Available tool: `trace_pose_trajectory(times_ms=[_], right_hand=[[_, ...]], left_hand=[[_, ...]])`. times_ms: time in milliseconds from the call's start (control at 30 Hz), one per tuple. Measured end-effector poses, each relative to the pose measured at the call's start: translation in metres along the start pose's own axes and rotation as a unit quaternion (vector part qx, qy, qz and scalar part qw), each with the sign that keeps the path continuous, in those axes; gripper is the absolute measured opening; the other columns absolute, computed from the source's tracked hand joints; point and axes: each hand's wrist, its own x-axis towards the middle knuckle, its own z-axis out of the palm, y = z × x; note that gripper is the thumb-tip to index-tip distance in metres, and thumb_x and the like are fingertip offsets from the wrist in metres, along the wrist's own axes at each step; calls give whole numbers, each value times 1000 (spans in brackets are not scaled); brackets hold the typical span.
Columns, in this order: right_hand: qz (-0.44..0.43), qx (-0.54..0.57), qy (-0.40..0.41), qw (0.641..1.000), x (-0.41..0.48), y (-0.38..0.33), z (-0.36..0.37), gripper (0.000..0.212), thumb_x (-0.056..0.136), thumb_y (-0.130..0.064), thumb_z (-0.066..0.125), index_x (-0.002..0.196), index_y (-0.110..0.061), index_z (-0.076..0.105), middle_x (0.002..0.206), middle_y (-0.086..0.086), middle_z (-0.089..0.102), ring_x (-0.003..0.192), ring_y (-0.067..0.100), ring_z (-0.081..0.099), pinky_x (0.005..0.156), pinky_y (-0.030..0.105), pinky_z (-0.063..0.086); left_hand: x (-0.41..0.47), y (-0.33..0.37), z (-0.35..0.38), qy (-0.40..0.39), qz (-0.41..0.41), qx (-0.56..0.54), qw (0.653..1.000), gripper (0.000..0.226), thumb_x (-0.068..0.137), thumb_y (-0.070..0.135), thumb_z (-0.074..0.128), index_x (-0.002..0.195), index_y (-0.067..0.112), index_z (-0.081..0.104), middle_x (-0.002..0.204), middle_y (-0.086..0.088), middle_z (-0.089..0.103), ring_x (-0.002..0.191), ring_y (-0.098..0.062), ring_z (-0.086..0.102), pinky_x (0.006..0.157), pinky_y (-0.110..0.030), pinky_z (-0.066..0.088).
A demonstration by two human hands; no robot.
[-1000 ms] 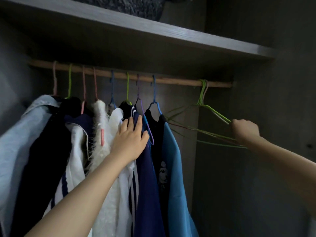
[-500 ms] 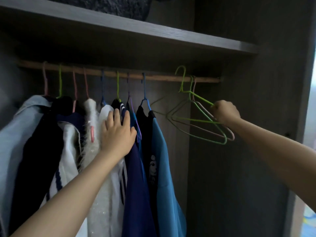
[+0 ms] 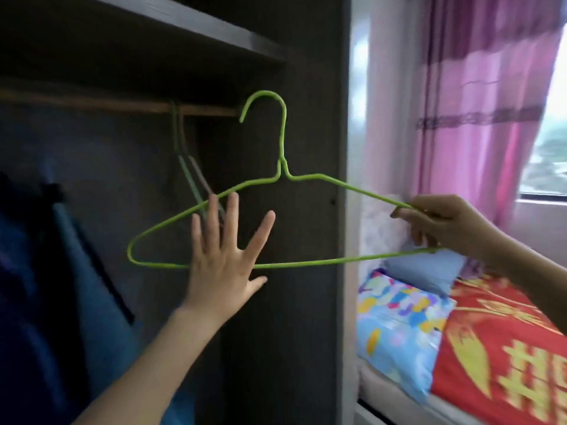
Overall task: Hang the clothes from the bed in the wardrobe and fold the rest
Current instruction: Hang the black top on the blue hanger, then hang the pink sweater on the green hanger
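Note:
A green wire hanger (image 3: 280, 167) hangs free in the air in front of the wardrobe's right side wall, off the rail. My right hand (image 3: 445, 223) grips its right corner. My left hand (image 3: 224, 256) is spread flat with straight fingers in front of the hanger's left half and holds nothing. Two more empty hangers (image 3: 187, 167) stay hooked on the wooden rail (image 3: 116, 105). Hung clothes, a blue garment (image 3: 79, 271) among them, fill the lower left, blurred. The bed (image 3: 491, 348) shows at the right.
A dark shelf (image 3: 184, 29) runs above the rail. The wardrobe's side panel (image 3: 310, 302) stands between the hanging space and the bed. On the bed lie a red and yellow cover, a patterned blue pillow (image 3: 395, 326) and a plain blue pillow (image 3: 426, 269). Pink curtains (image 3: 478, 96) hang behind.
My right hand has lifted one green hanger off the rail and drawn it right, toward the bed. My left hand has left the hung clothes and spread open. The view has swung right.

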Motion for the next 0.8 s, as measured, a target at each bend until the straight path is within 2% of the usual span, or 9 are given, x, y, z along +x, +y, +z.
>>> trace_pose_trajectory(times_ms=[133, 233, 333, 467, 567, 633, 667, 733, 800], right_hand=[[82, -1, 61, 995, -71, 61, -77, 18, 83, -13, 57, 67, -12, 64, 35, 2, 43, 32, 4, 33, 35, 12, 30], [162, -15, 114, 980, -126, 115, -137, 22, 81, -4, 63, 59, -6, 61, 35, 4, 43, 30, 7, 34, 35, 12, 29], [239, -40, 148, 959, -176, 168, -184, 23, 77, -7, 68, 56, -5, 60, 37, 3, 48, 32, 6, 37, 36, 10, 31], [348, -97, 189, 913, -255, 232, -239, 20, 80, -9, 70, 66, 4, 63, 40, -3, 51, 31, 3, 41, 35, 11, 32], [421, -130, 228, 868, -324, 269, -265, 18, 79, -15, 72, 67, -2, 66, 48, -1, 55, 41, 7, 46, 40, 12, 33], [488, -132, 234, 831, -370, 292, -269, 21, 80, -18, 72, 67, -3, 66, 51, 1, 54, 51, 13, 46, 50, 21, 35], [523, -132, 233, 809, -394, 303, -270, 24, 81, -20, 72, 66, -2, 65, 52, 2, 52, 53, 15, 45, 55, 28, 34], [594, -119, 228, 762, -437, 319, -265, 31, 83, -26, 70, 65, -1, 65, 53, 2, 49, 55, 15, 43, 57, 30, 29], [656, -103, 232, 711, -475, 335, -260, 33, 84, -30, 69, 63, -6, 63, 53, 0, 48, 56, 15, 43, 58, 29, 29]], left_hand=[[17, 78, 27, 38, 9, -86, 996, 98, 63, 33, 80, 143, 17, 26, 139, -34, 37, 123, -54, 41, 97, -65, 31], [32, 154, 39, 84, 35, -175, 980, 68, 73, 32, 53, 137, 15, 37, 116, -24, 60, 88, -38, 59, 74, -44, 43], [43, 240, 58, 63, 57, -228, 970, 62, 73, 35, 48, 132, 17, 42, 101, -21, 63, 74, -35, 58, 64, -41, 43], [54, 374, 88, -4, 102, -281, 954, 66, 69, 40, 52, 129, 16, 42, 97, -17, 65, 75, -34, 60, 64, -40, 45], [53, 464, 104, -114, 163, -319, 926, 98, 43, 42, 86, 128, 7, 51, 89, -16, 64, 72, -34, 62, 60, -41, 49], [42, 513, 114, -197, 201, -325, 903, 114, 27, 57, 89, 122, -1, 60, 87, -14, 63, 71, -32, 63, 58, -41, 52], [35, 537, 119, -244, 231, -319, 886, 121, 29, 67, 84, 126, -2, 57, 94, -14, 62, 78, -31, 63, 64, -42, 53], [19, 577, 128, -335, 262, -318, 847, 130, 52, 81, 64, 147, 2, 24, 123, -12, 47, 108, -29, 51, 91, -43, 42], [3, 620, 141, -348, 281, -339, 828, 128, 60, 85, 53, 150, 6, 8, 131, -8, 39, 116, -25, 42, 97, -40, 33]])
